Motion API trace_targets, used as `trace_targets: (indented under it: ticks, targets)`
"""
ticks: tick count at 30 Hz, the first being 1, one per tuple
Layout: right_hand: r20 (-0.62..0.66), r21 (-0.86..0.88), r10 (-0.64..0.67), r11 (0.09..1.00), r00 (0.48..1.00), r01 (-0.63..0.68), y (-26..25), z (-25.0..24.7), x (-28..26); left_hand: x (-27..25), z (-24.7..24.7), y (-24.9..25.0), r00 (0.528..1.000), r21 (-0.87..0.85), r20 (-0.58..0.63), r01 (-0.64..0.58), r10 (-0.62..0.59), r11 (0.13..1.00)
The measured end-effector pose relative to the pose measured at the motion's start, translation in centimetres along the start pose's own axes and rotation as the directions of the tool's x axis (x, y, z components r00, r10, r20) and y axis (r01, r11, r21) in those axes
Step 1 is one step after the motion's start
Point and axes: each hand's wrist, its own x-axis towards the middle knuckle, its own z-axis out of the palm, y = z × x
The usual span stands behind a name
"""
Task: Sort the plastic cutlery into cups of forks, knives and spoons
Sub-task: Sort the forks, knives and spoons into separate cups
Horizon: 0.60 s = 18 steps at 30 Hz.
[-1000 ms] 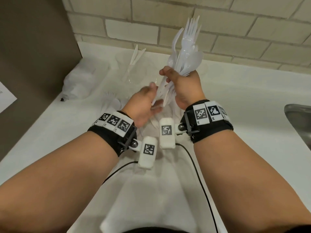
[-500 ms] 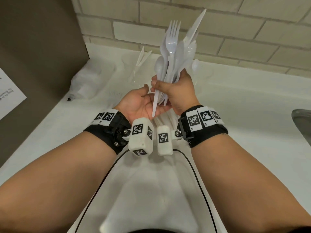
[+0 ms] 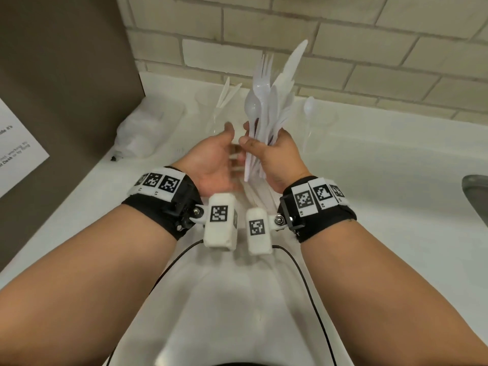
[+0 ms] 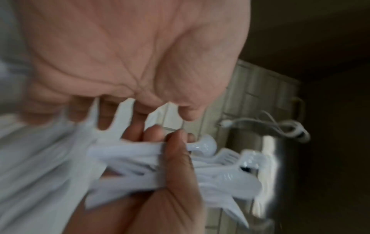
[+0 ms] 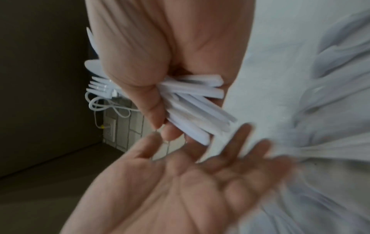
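With the left hand [image 3: 214, 159] spread open and holding nothing beside it, the right hand [image 3: 277, 157] clenches the mixed bundle of white plastic cutlery [image 3: 266, 101] upright above the white counter [image 3: 369, 159], where loosening could spill pieces short of the clear plastic cups [image 3: 320, 122].

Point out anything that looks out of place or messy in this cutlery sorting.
Nothing looks damaged. The right hand grips a mixed, splayed cutlery bundle, unsorted. The left hand is open beside it. A clear cup already holds a spoon.
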Motion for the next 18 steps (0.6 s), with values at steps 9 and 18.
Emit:
trace_targets:
  ticks: [9,18]
  targets:
    - [0.350,-0.193,0.201,0.971,0.915,-0.140,1.6,0.2,-1.8,-1.6,2.0,4.5,0.669,0.477,0.065,-0.673,0.741,0.566]
    - [0.292,-0.119,0.153,0.985,0.944,-0.123,0.6,0.8,-1.2,-1.4,1.3,1.7,0.568,0.743,0.080,-0.582,0.819,0.331]
